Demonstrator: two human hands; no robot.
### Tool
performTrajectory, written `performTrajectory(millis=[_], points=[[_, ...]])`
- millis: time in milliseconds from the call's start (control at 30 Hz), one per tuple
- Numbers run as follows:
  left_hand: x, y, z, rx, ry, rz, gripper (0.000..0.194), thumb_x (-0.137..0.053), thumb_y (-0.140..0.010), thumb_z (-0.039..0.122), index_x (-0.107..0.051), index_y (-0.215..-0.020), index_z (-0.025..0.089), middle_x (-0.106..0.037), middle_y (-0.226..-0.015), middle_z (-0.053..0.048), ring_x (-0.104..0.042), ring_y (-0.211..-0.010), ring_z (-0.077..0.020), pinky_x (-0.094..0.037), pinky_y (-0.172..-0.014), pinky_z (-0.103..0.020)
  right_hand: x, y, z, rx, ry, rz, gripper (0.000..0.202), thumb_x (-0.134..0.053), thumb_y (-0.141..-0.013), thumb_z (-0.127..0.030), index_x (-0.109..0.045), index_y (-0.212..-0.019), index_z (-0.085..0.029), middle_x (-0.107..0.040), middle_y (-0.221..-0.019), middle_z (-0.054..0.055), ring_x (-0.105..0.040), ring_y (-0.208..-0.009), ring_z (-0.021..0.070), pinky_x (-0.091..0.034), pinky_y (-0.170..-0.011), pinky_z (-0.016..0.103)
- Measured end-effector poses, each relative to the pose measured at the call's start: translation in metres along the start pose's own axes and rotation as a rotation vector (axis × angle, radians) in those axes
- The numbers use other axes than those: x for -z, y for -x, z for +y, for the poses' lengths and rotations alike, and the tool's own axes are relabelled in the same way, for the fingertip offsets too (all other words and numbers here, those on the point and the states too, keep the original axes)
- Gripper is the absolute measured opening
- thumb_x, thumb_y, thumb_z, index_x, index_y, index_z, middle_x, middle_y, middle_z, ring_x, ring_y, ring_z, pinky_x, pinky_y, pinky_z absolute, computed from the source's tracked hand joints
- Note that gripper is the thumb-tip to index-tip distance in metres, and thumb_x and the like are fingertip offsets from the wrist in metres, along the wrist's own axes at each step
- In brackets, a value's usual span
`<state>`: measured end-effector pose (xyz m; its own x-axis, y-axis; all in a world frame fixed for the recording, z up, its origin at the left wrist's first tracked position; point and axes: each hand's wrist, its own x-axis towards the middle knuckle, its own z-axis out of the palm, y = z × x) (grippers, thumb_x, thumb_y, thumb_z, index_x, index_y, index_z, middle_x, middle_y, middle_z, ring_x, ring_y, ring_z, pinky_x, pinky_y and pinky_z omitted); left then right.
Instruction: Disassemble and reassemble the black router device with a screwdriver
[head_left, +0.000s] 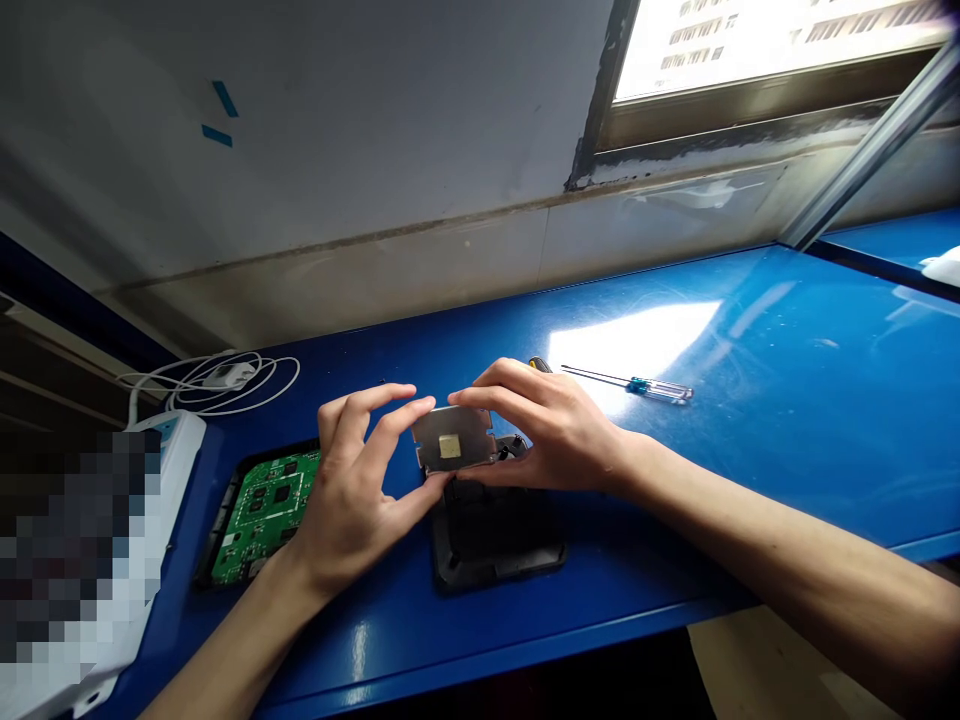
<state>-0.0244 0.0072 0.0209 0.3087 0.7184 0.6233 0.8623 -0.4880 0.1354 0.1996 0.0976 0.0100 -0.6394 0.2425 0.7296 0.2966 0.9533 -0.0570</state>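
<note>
A flat metal shield plate [472, 432] with notched edges and a small pale square pad [449, 446] is held up on edge between my hands. My left hand [352, 490] pinches its left side, forefinger at the top corner and thumb at the bottom edge. On the right side, my right hand [555, 430] grips it with fingertips on top and thumb underneath. Below and behind the plate lies a black plastic housing [499, 575], partly covered by my right hand. Left of my left hand, a green circuit board [259, 515] sits in a black tray-like shell, partly hidden by that hand.
A screwdriver [637, 384] with a clear blue handle lies on the blue table [750, 420]; a yellow-black handle [539, 365] shows behind my right hand. A coiled white cable [289, 385] and a white device [154, 560] are at left. A wall borders the back.
</note>
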Motion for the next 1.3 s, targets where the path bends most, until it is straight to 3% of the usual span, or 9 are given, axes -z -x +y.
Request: performTrajectory(millis=[467, 633, 867, 1033, 1300], points=[[-0.005, 0.002, -0.004, 0.02, 0.007, -0.102, 0.051, -0.083, -0.086, 0.021, -0.06, -0.131, 0.023, -0.057, -0.134, -0.011, -0.048, -0.121, -0.033, -0.049, -0.101, -0.048, -0.002, -0.001, -0.008, 0.05, -0.086, 0.049, 0.053, -0.075, -0.089, -0.052, -0.058, -0.124, -0.015, -0.07, -0.1, 0.011, -0.068, -0.082, 0.0197, -0.057, -0.065, 0.03], [-0.008, 0.001, -0.005, 0.013, 0.031, -0.126, 0.053, -0.086, -0.085, 0.031, -0.061, -0.131, 0.023, -0.057, -0.133, -0.011, -0.048, -0.119, -0.0328, -0.05, -0.1, -0.047, -0.006, -0.001, -0.017, 0.05, -0.144, 0.054, 0.047, -0.073, -0.092, -0.041, -0.057, -0.127, -0.016, -0.069, -0.098, 0.009, -0.066, -0.077, 0.0167, -0.056, -0.064, 0.028], [-0.009, 0.003, -0.005, -0.01, 0.095, -0.15, 0.045, -0.085, -0.086, 0.038, -0.066, -0.124, 0.023, -0.057, -0.134, -0.011, -0.046, -0.119, -0.0323, -0.051, -0.101, -0.047, -0.012, 0.002, -0.024, 0.056, -0.156, 0.071, 0.055, -0.077, -0.089, -0.047, -0.058, -0.129, -0.014, -0.068, -0.093, 0.006, -0.065, -0.075, 0.0155, -0.053, -0.064, 0.026], [-0.009, 0.003, -0.005, -0.006, 0.099, -0.148, 0.044, -0.083, -0.088, 0.035, -0.065, -0.127, 0.025, -0.059, -0.133, -0.01, -0.048, -0.119, -0.0326, -0.051, -0.101, -0.049, -0.012, 0.002, -0.023, 0.03, -0.175, 0.063, 0.054, -0.077, -0.088, -0.047, -0.058, -0.129, -0.017, -0.069, -0.094, 0.005, -0.067, -0.076, 0.0147, -0.054, -0.066, 0.025], [-0.007, 0.001, -0.002, -0.03, 0.122, -0.105, 0.053, -0.09, -0.08, 0.026, -0.066, -0.127, 0.017, -0.062, -0.127, -0.011, -0.049, -0.116, -0.0304, -0.049, -0.101, -0.042, -0.009, 0.002, -0.024, 0.019, -0.179, 0.052, 0.055, -0.076, -0.089, -0.047, -0.057, -0.131, -0.016, -0.066, -0.09, 0.003, -0.061, -0.065, 0.0119, -0.051, -0.061, 0.024]])
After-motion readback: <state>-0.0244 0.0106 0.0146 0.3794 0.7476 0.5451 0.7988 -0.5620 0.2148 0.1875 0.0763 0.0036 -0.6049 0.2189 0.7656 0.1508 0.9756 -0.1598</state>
